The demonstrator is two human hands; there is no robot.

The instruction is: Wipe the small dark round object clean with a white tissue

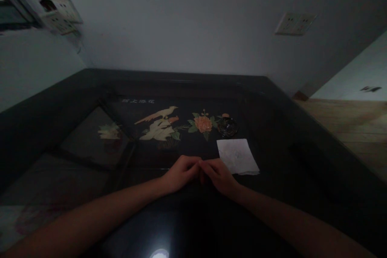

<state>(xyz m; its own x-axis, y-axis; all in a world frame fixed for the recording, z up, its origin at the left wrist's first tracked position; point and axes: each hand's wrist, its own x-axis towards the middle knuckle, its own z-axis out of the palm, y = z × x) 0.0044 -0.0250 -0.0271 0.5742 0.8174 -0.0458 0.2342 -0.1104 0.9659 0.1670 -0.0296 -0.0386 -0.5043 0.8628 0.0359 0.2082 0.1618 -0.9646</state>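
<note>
Both hands meet over the near part of a dark glossy table [193, 217]. My left hand [181, 173] has its fingers curled inward and its thumb toward the other hand. Against its fingertips rests my right hand [219, 175], also closed, with thumb and fingers pressed together. Whatever the fingers hold between them, if anything, is hidden. Just past the right hand lies a small stack of white paper [237, 155] with faint marks on its top sheet. Behind the paper sits a dark, shiny, round glassy object [227, 127].
The tabletop carries a picture of a pale bird [159, 115] and an orange flower [203, 124]. A grey wall [181, 24] runs along the table's far edge. Sockets [296, 23] are on the wall at right, more [60, 16] at left. Wooden floor [356, 121] shows at right.
</note>
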